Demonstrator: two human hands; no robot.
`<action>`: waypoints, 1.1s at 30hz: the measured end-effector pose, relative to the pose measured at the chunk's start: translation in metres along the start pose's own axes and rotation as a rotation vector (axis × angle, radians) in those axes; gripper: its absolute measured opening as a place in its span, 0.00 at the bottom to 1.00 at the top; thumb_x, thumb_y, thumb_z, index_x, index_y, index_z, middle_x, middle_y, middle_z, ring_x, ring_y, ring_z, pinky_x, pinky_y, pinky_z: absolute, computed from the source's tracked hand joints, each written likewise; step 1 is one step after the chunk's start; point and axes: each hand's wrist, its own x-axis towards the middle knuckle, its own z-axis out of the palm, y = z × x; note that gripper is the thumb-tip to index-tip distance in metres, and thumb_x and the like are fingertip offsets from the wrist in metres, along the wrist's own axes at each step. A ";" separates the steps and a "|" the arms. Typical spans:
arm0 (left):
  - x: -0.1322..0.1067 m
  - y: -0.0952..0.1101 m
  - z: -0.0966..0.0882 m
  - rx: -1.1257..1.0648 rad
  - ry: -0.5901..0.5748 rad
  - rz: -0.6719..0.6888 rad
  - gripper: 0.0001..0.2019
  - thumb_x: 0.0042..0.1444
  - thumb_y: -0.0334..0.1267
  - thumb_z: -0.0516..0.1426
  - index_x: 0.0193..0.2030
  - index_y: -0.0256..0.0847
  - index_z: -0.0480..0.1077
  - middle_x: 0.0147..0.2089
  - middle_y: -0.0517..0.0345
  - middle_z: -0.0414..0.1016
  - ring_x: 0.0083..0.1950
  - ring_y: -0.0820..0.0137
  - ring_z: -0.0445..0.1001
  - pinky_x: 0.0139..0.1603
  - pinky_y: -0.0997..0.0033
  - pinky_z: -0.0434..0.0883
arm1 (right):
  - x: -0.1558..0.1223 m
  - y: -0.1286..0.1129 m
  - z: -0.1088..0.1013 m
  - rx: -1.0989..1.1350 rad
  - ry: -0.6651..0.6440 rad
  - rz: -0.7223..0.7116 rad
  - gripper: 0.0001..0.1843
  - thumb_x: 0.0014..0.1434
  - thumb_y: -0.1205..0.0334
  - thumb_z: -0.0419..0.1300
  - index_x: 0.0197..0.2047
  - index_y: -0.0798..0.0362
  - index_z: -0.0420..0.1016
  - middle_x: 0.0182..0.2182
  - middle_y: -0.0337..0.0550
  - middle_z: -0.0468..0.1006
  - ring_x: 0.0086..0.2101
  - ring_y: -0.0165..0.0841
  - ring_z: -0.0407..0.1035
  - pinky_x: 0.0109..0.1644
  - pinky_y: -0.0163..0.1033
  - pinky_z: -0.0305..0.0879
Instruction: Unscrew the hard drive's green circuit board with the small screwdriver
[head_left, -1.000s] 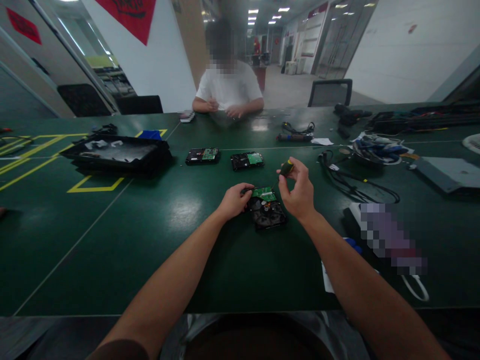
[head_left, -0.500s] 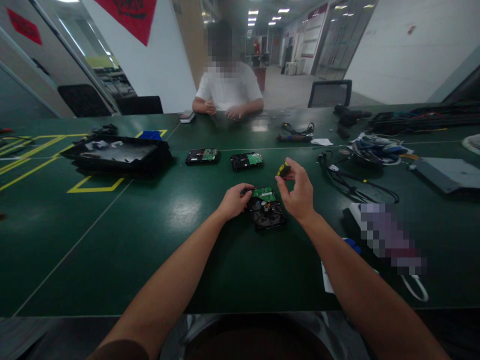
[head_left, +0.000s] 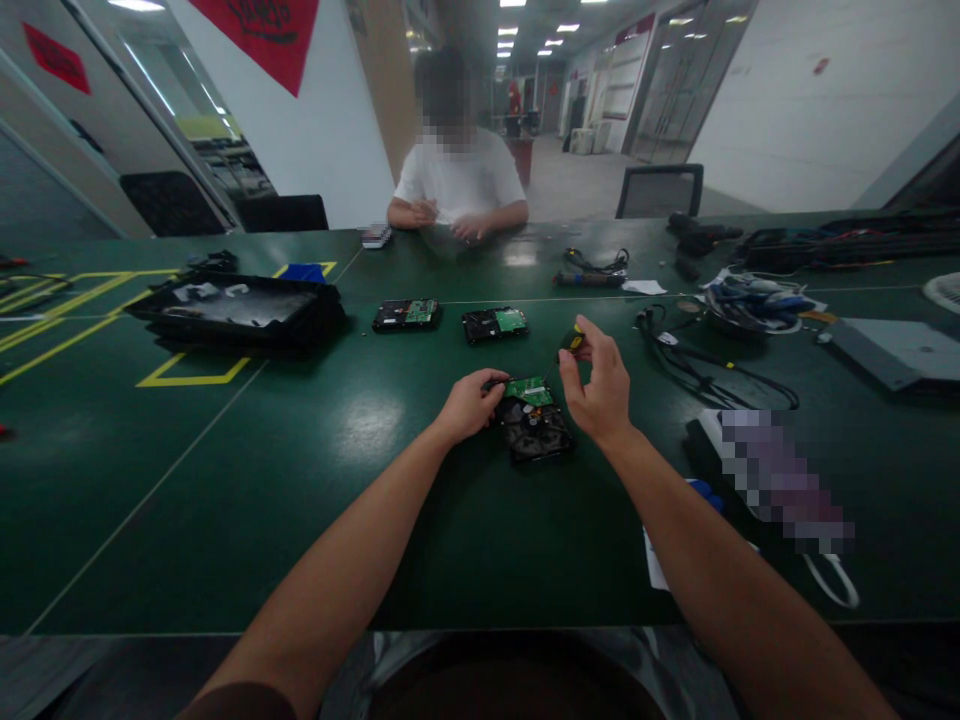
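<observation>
In front of me a hard drive (head_left: 536, 432) lies on the green table, its green circuit board facing up at the far end. My left hand (head_left: 471, 405) grips the drive's left edge, fingers curled at the board's corner. Pinched in my right hand (head_left: 598, 388) is a small screwdriver (head_left: 573, 342) with a black and yellow handle. It is tilted, with its thin shaft pointing down toward the board's right side; whether the tip touches a screw is too small to tell. Two more hard drives, a left one (head_left: 406, 314) and a right one (head_left: 495, 324), lie beyond.
A black tray-like casing (head_left: 240, 310) stands at the left. On the right lie black cables (head_left: 705, 375), a bundle of wires (head_left: 757, 300), a grey metal box (head_left: 892, 350) and a partly blurred white object (head_left: 776, 475). Across the table sits a person (head_left: 459, 185) in a white shirt.
My right hand and the screwdriver have shifted very slightly to the right. My left hand stays on the hard drive. The person opposite has moved their hands a little.
</observation>
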 end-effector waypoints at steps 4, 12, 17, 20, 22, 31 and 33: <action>-0.001 0.002 0.000 -0.004 -0.002 -0.005 0.17 0.67 0.40 0.56 0.60 0.39 0.73 0.24 0.63 0.69 0.20 0.74 0.69 0.19 0.78 0.66 | 0.000 0.001 0.001 0.024 0.017 0.022 0.30 0.70 0.59 0.55 0.73 0.45 0.56 0.61 0.53 0.72 0.49 0.42 0.77 0.55 0.55 0.79; -0.001 0.004 -0.001 0.012 -0.006 0.006 0.17 0.68 0.41 0.56 0.60 0.39 0.73 0.24 0.63 0.69 0.20 0.75 0.67 0.19 0.78 0.66 | 0.000 -0.001 0.000 -0.003 0.025 0.001 0.30 0.68 0.61 0.59 0.71 0.45 0.60 0.57 0.50 0.75 0.45 0.40 0.76 0.53 0.51 0.78; -0.002 0.004 -0.002 0.009 -0.009 0.017 0.17 0.68 0.40 0.56 0.60 0.39 0.73 0.24 0.64 0.69 0.20 0.76 0.67 0.19 0.79 0.65 | 0.000 -0.001 0.001 -0.005 0.057 0.004 0.31 0.67 0.62 0.60 0.71 0.46 0.60 0.56 0.50 0.76 0.45 0.40 0.76 0.50 0.51 0.79; -0.002 0.004 -0.001 0.007 -0.006 0.014 0.16 0.68 0.40 0.56 0.59 0.39 0.73 0.24 0.63 0.69 0.20 0.76 0.68 0.19 0.79 0.66 | 0.000 -0.002 0.000 -0.023 0.043 -0.011 0.31 0.66 0.60 0.62 0.70 0.44 0.61 0.56 0.49 0.76 0.47 0.42 0.75 0.50 0.52 0.79; -0.002 0.004 -0.001 0.007 -0.001 0.011 0.17 0.68 0.40 0.56 0.59 0.39 0.73 0.24 0.63 0.69 0.20 0.76 0.68 0.19 0.78 0.66 | 0.000 -0.002 0.001 -0.014 0.024 -0.008 0.31 0.67 0.61 0.60 0.71 0.44 0.59 0.58 0.49 0.75 0.48 0.43 0.76 0.51 0.53 0.79; 0.000 0.001 -0.001 0.021 -0.003 0.017 0.17 0.68 0.40 0.56 0.59 0.39 0.73 0.24 0.63 0.69 0.20 0.75 0.68 0.19 0.78 0.65 | -0.001 -0.001 0.002 -0.003 0.025 -0.003 0.31 0.67 0.60 0.61 0.71 0.44 0.59 0.57 0.50 0.75 0.47 0.42 0.76 0.50 0.53 0.80; 0.000 0.002 -0.001 0.031 0.001 0.029 0.17 0.68 0.40 0.56 0.60 0.39 0.73 0.24 0.64 0.69 0.20 0.75 0.68 0.19 0.78 0.65 | -0.001 -0.002 0.001 -0.010 0.016 -0.019 0.30 0.67 0.60 0.60 0.71 0.44 0.59 0.57 0.50 0.75 0.48 0.43 0.76 0.50 0.54 0.80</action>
